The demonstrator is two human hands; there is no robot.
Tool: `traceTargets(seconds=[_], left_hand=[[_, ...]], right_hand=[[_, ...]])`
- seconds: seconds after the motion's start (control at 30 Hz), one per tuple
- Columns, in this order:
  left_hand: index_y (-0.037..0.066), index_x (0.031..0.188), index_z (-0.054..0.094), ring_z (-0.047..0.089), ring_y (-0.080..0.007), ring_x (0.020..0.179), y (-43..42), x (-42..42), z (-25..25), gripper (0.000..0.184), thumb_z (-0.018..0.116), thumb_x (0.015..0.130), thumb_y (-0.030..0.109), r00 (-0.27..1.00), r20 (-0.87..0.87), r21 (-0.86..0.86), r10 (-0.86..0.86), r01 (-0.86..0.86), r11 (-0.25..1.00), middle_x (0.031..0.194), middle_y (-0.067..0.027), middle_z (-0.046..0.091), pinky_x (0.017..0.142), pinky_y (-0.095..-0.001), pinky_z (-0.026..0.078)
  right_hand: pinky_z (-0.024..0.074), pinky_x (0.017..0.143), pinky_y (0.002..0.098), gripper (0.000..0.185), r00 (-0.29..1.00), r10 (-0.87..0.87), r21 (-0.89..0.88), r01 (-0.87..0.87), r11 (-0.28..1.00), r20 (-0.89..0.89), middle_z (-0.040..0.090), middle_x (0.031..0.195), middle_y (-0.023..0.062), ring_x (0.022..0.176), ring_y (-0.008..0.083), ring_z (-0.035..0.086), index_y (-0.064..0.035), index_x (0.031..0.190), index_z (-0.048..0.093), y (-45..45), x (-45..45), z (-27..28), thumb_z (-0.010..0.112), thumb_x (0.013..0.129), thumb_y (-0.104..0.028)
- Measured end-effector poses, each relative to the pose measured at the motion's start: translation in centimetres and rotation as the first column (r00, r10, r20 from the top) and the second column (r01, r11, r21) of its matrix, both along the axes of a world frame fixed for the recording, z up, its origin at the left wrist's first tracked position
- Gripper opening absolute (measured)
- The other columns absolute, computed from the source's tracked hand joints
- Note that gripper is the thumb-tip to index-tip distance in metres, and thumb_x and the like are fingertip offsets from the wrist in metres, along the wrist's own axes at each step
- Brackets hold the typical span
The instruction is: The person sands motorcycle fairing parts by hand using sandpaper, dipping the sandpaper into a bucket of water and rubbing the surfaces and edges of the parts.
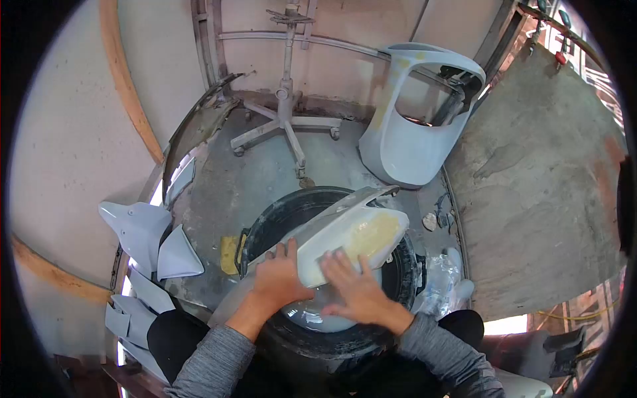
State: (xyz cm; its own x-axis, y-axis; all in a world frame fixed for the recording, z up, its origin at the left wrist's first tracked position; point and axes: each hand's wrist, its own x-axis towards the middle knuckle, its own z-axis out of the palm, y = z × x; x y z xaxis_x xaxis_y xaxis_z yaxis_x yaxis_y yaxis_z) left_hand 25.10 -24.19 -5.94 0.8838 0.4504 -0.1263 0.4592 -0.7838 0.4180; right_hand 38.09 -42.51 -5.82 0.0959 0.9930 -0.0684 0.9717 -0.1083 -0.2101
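A white moulded plastic panel (pixel 324 257) with a yellowish filler patch (pixel 373 233) lies tilted across a round black tub (pixel 282 211). My left hand (pixel 279 275) grips the panel's near left part, fingers over its upper edge and thumb pointing right. Flat on the panel's face is my right hand (pixel 358 285), its fingers stretched and slightly blurred. A small grey patch shows by those fingertips; I cannot tell what it is. Below both hands, cloudy water (pixel 317 320) sits in the tub, partly covered by the panel.
A large white shell (pixel 405 156) with an opening stands at back right. A wheeled stand (pixel 284 109) is behind the tub. Grey panel pieces (pixel 138 229) lie at left. A yellow sponge (pixel 229 255) lies left of the tub, and a clear plastic bag (pixel 440 284) right of it.
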Motion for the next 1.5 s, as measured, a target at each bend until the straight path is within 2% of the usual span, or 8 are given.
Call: traceTargets(seconds=[0.03, 0.1, 0.23, 0.37, 0.5, 0.9, 1.03, 1.5], left_hand=[[-0.006, 0.147, 0.033, 0.061, -0.0475, 0.112, 0.1, 0.1, 0.1, 0.121, 0.089, 0.052, 0.043, 1.0, -0.001, 0.003, -0.006, 0.006, 1.0, 0.13, -0.0295, 0.055, 0.092, -0.048, 0.055], [-0.007, 0.146, 0.033, 0.061, -0.049, 0.112, 0.1, 0.1, 0.4, 0.121, 0.09, 0.051, 0.042, 1.0, -0.023, -0.051, 0.0, -0.001, 0.999, 0.131, -0.0309, 0.054, 0.093, -0.0482, 0.055], [-0.007, 0.146, 0.033, 0.06, -0.0504, 0.114, -0.3, 0.3, 0.6, 0.123, 0.091, 0.05, 0.041, 1.0, -0.02, -0.022, 0.02, -0.021, 1.0, 0.133, -0.0323, 0.053, 0.093, -0.0492, 0.055], [-0.007, 0.147, 0.032, 0.058, -0.0518, 0.117, -0.4, -0.1, 0.4, 0.124, 0.092, 0.049, 0.04, 1.0, -0.025, -0.05, 0.014, -0.016, 0.999, 0.135, -0.0336, 0.052, 0.095, -0.0504, 0.054], [-0.007, 0.148, 0.031, 0.056, -0.0531, 0.118, -0.3, 0.2, -0.5, 0.125, 0.092, 0.05, 0.04, 0.999, -0.004, -0.052, 0.032, -0.033, 0.998, 0.134, -0.0342, 0.052, 0.097, -0.0512, 0.053], [-0.008, 0.147, 0.031, 0.057, -0.0533, 0.118, -0.8, 0.1, 0.4, 0.124, 0.091, 0.051, 0.041, 0.999, -0.035, -0.031, 0.026, -0.027, 0.999, 0.135, -0.0357, 0.051, 0.097, -0.0499, 0.053], [-0.007, 0.148, 0.031, 0.055, -0.0534, 0.12, -0.3, 0.5, -0.5, 0.123, 0.09, 0.052, 0.042, 1.0, -0.016, -0.037, 0.027, -0.028, 0.999, 0.139, -0.0363, 0.048, 0.096, -0.0505, 0.053], [-0.003, 0.149, 0.03, 0.054, -0.0485, 0.122, -0.9, 0.6, 1.0, 0.122, 0.092, 0.052, 0.038, 0.991, -0.124, -0.044, 0.04, -0.046, 0.998, 0.14, -0.0292, 0.048, 0.095, -0.0529, 0.052]], right_hand=[[0.0157, 0.114, 0.0675, 0.1, 1.0, -0.006, 0.003, 0.006, 1.0, -0.001, 0.026, 0.161, 0.0253, 0.149, 0.0418, 0.024, 0.0068, 0.153, 0.025, 0.2, 2.2, -0.4, 0.053, 0.09, -0.065], [0.0149, 0.116, 0.0663, 0.108, 0.856, -0.499, 0.056, 0.51, 0.859, -0.132, 0.022, 0.161, 0.0274, 0.15, 0.04, 0.022, 0.008, 0.153, 0.024, 0.3, 6.4, -2.6, 0.046, 0.088, -0.076], [0.0208, 0.112, 0.067, 0.1, 0.981, -0.187, 0.056, 0.189, 0.98, -0.045, 0.028, 0.157, 0.0317, 0.146, 0.0458, 0.027, 0.0112, 0.15, 0.028, -0.7, -2.3, -0.7, 0.054, 0.09, -0.065], [0.0238, 0.112, 0.0648, 0.1, 0.761, -0.625, 0.074, 0.643, 0.763, -0.172, 0.03, 0.155, 0.0318, 0.144, 0.0469, 0.031, 0.0135, 0.146, 0.032, 0.5, 4.3, -2.2, 0.055, 0.09, -0.066], [0.0191, 0.118, 0.0562, 0.104, 0.914, -0.403, 0.025, 0.402, 0.915, 0.04, 0.03, 0.153, 0.0366, 0.146, 0.0472, 0.026, 0.0171, 0.147, 0.027, 0.0, -4.2, -0.6, 0.049, 0.091, -0.068], [0.0205, 0.119, 0.0555, 0.106, 0.724, -0.682, 0.143, 0.689, 0.71, -0.104, 0.034, 0.15, 0.037, 0.145, 0.0485, 0.027, 0.0183, 0.146, 0.029, 0.8, 2.9, -3.8, 0.054, 0.089, -0.068], [0.0175, 0.119, 0.0555, 0.099, 0.91, -0.376, 0.28, 0.411, 0.867, -0.172, 0.035, 0.149, 0.0358, 0.143, 0.0509, 0.028, 0.0162, 0.144, 0.034, 1.6, -2.5, -2.7, 0.062, 0.088, -0.061], [0.0155, 0.117, 0.0621, 0.1, 0.831, -0.55, -0.01, 0.551, 0.834, -0.082, 0.022, 0.16, 0.0286, 0.151, 0.0407, 0.018, 0.0098, 0.152, 0.02, 2.1, 5.3, -2.2, 0.05, 0.093, -0.064]])
